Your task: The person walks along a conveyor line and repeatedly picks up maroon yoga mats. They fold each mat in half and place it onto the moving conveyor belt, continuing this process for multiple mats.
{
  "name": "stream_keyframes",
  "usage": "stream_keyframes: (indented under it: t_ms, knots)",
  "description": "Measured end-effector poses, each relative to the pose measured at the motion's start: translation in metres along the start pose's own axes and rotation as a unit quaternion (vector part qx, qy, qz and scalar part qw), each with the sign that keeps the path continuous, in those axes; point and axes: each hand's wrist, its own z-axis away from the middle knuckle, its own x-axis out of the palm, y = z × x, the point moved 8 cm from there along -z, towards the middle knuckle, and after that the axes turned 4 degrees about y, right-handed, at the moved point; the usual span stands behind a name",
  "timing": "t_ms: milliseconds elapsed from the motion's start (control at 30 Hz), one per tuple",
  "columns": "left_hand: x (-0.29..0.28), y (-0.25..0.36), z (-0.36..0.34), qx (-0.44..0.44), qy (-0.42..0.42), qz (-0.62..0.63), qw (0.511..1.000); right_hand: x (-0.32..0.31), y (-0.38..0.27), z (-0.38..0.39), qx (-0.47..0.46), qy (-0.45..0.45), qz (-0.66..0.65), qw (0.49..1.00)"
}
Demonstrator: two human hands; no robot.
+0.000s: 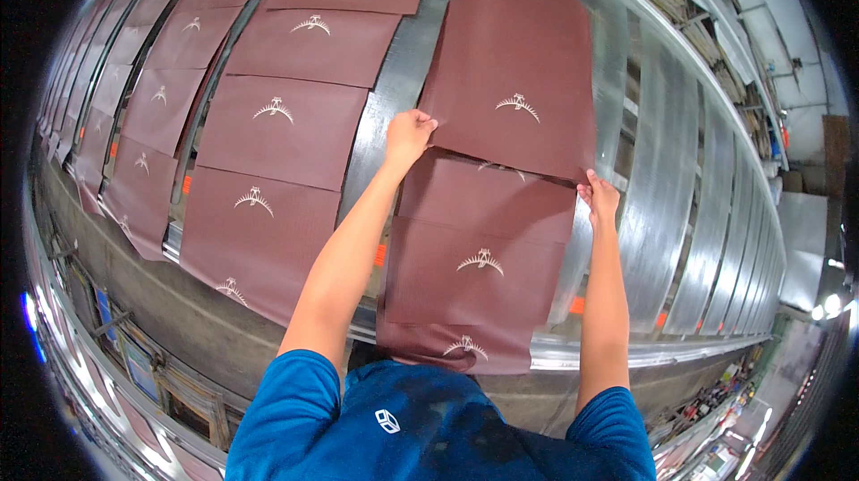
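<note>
Between my hands hangs a maroon sheet (510,60) with a pale crest printed near its lower edge and a short pale mark at its top. My left hand (411,136) pinches its lower left corner, and my right hand (601,195) pinches the lower right one. Its near edge is lifted a little over another maroon sheet (501,199), whose crest is partly covered. Closer to me, more crested sheets (474,280) overlap in the same column, and the nearest one (461,347) droops over the table's front edge.
To the left, several columns of crested maroon sheets (268,127) lie on the long slatted metal table. Bare metal slats (662,150) run off to the right. Small orange tags (380,255) sit along the near side. Wooden frames (734,69) are stacked beyond the far rail.
</note>
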Motion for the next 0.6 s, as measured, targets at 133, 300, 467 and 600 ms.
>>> stream_keyframes:
  t_ms: [133,300,467,600]
  knots:
    - [-0.033,-0.022,0.061,-0.033,-0.032,0.009,0.999,-0.021,0.022,0.061,0.013,-0.048,0.051,0.997]
    - [-0.055,-0.052,0.104,-0.056,0.007,-0.017,0.998,-0.034,0.056,0.103,0.055,-0.081,0.034,0.995]
    - [-0.051,-0.051,0.11,-0.064,-0.011,-0.001,0.998,-0.04,0.073,0.101,0.021,-0.064,0.021,0.998]
    - [-0.052,-0.044,0.109,-0.025,0.016,-0.081,0.996,-0.041,0.085,0.088,-0.003,-0.076,0.029,0.997]
